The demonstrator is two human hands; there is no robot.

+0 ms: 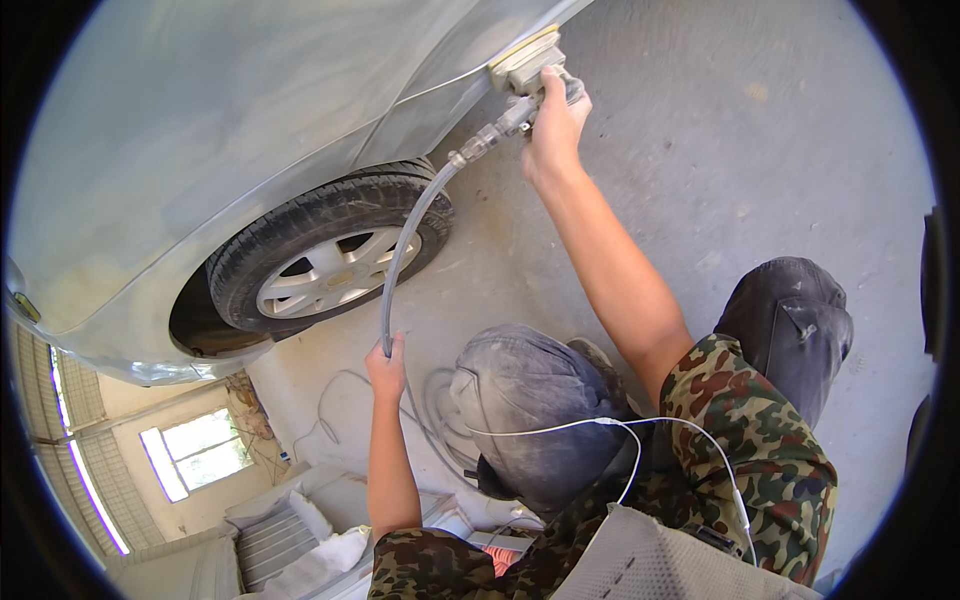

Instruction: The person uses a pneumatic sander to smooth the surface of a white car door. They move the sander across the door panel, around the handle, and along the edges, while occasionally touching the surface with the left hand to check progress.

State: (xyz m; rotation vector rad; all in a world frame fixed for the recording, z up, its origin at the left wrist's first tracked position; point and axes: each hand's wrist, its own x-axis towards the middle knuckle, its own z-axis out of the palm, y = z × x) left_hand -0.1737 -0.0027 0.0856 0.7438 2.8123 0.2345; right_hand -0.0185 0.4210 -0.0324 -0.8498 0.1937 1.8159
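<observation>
My right hand [560,118] is closed around a dusty air sander [530,65], whose flat pad with a yellowish edge rests against the lower side of the grey car body [300,90]. From the sander's rear, a metal coupling [483,143] joins a grey air hose [400,250]. Lower down, the hose passes through my left hand [385,365], its fingers wrapped round it. Between the two hands the hose bows across the front of the car's wheel [335,260].
My bent knees [530,400] are close below the car. More hose [435,400] lies coiled on the grey concrete floor [700,150]. A thin white cable [560,428] runs across my lap and sleeve. A window [200,455] and pale covered items [310,540] stand at the lower left.
</observation>
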